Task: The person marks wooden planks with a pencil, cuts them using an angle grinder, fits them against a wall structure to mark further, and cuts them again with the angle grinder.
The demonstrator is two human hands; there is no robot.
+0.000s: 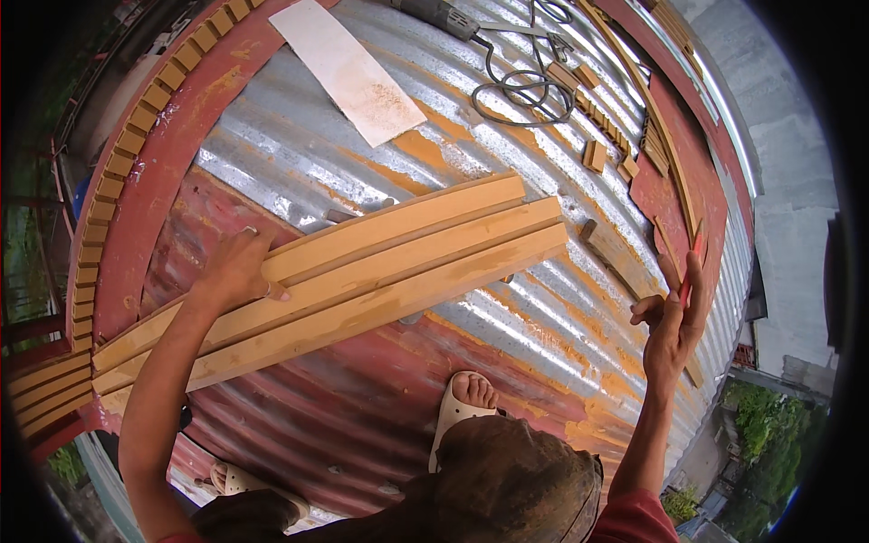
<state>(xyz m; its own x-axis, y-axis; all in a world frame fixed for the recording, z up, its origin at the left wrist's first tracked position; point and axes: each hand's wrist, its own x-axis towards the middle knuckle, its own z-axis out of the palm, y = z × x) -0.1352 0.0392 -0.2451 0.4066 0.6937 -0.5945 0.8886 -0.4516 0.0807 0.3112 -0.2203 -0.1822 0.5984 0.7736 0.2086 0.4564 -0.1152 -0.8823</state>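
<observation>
Head view:

- Left: hand (pixel 237 271) down on the set of three long tan boards (pixel 412 261), toward their left half. Thumb away from the other fingers, out over the middle board; the rest at the far board. Fingertips hidden there, so cannot tell whether clamped on the edge or just resting.
- Boards: side by side with narrow gaps, slanting from lower left up to mid-picture, lying over the corrugated metal sheet (pixel 534 335). Right ends staggered.
- Right: hand (pixel 674 317) raised at right, well apart from the boards. Fingers closed on a red pencil (pixel 686 288), point up.
- Far side: pale flat panel (pixel 353 77) on the metal, then a power tool (pixel 434 18) with coiled black cord (pixel 525 100). Small wood blocks (pixel 595 156) near the cord.
- Right of the boards: loose wooden stick (pixel 625 261); beyond, a long thin wood strip (pixel 668 136).
- Left rim: curved row of small tan blocks (pixel 118 165) along a red-painted edge.
- Bottom: sandalled foot (pixel 472 391) on the metal, near a dark cap (pixel 520 471).
</observation>
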